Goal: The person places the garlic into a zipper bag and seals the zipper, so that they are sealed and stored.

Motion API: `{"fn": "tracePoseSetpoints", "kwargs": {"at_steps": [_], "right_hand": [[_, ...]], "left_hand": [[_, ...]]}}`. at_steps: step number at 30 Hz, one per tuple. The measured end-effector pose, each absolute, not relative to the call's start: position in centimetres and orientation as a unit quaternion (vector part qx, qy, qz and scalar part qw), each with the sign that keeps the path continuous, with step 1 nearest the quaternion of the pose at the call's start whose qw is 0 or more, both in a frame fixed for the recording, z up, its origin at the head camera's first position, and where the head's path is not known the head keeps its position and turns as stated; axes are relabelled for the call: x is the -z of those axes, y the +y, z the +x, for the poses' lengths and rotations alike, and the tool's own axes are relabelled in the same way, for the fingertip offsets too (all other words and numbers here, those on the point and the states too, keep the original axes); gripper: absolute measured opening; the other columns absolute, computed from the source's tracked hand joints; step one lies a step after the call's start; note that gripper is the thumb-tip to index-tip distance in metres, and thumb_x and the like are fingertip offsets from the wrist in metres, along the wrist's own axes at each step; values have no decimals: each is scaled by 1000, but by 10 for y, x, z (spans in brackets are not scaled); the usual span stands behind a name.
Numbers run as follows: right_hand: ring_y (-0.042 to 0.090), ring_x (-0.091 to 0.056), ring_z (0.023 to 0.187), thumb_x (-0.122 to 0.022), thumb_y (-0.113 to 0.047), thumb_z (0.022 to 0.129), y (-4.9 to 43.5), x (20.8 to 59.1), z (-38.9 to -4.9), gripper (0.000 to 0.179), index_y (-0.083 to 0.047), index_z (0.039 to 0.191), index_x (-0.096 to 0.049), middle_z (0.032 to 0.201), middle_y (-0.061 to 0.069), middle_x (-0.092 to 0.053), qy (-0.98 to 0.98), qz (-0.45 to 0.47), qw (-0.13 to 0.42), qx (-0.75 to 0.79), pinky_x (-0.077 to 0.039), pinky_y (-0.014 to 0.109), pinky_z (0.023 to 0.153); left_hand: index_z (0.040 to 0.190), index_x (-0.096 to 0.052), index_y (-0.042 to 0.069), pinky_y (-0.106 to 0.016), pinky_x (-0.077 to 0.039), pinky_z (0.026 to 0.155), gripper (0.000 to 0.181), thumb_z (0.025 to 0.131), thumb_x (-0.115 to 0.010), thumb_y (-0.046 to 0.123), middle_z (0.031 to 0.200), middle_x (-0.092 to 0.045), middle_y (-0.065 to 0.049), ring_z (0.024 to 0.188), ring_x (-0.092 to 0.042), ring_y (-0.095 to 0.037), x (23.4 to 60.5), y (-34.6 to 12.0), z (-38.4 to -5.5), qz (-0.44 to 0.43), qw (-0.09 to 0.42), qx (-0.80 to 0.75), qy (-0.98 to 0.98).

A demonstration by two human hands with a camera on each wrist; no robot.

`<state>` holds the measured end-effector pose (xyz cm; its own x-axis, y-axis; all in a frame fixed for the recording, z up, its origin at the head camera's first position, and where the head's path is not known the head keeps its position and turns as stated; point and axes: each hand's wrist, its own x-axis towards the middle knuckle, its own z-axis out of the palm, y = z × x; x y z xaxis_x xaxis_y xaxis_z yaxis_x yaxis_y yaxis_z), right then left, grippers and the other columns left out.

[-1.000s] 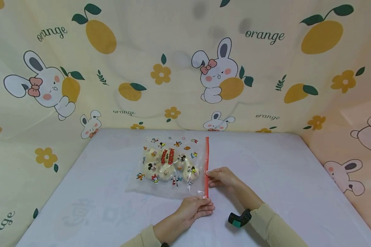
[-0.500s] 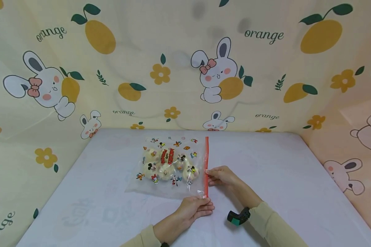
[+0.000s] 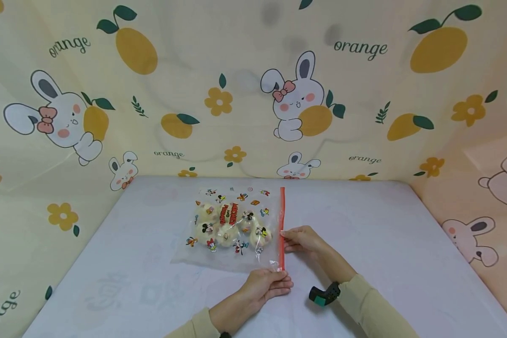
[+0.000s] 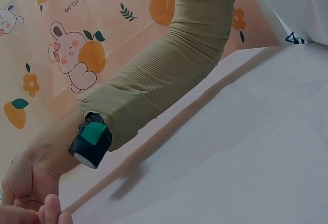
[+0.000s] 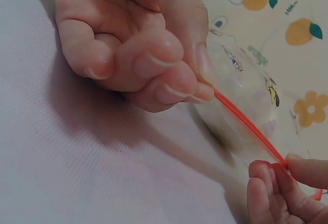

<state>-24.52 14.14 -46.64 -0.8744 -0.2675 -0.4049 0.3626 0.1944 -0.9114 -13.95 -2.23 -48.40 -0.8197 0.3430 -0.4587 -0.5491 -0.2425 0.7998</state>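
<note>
A clear zip bag [image 3: 232,258] with cartoon prints lies flat on the table, its red zip strip [image 3: 282,206] along the right side. Several pale round things [image 3: 227,235] are inside; their kind is unclear through the plastic. The left hand [image 3: 264,288] pinches the near end of the strip between thumb and fingers. Farther along, the right hand [image 3: 306,240] pinches the same strip. The right wrist view shows the left hand [image 5: 138,55] large, with the right hand [image 5: 287,190] at lower right and the strip [image 5: 248,124] stretched between. Only some fingertips [image 4: 51,214] of the left hand show in the left wrist view.
White cloth covers the table [image 3: 363,225]. Behind it and at both sides hangs a cream curtain [image 3: 245,56] printed with rabbits and oranges. A black wrist camera [image 3: 324,295] with a green patch hangs at the right cuff.
The right hand has slid slightly away from the person along the red strip, and its wrist camera has shifted with it. The left hand and bag have stayed put.
</note>
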Motion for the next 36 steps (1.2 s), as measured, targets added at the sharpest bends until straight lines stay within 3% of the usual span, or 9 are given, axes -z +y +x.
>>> {"fn": "tracePoseSetpoints", "kwargs": {"at_steps": [15,22,36], "right_hand": [[6,-65,61,-61,-19,94,141,465,-245,36,14,108,-64,64,-5,-67,732,27,249,634,-59,19,62],[6,-66,61,-71,-28,87,145,465,-244,34,5,94,-71,65,-4,-69,718,-1,249,651,-59,20,62],[6,-64,58,-63,-16,93,139,468,-255,30,11,105,-64,61,-4,-66,717,50,245,650,-59,19,60]], "left_hand": [[110,-62,-9,-29,-61,84,24,95,-58,10,78,-69,1,78,-70,-8,484,-22,-139,-92,280,-787,542],[109,-62,-9,-29,-60,84,24,94,-58,9,79,-70,1,78,-70,-8,484,-22,-139,-90,280,-788,541],[111,-61,-9,-29,-60,85,26,95,-58,11,82,-71,0,79,-70,-8,486,-23,-140,-92,283,-784,544]]}}
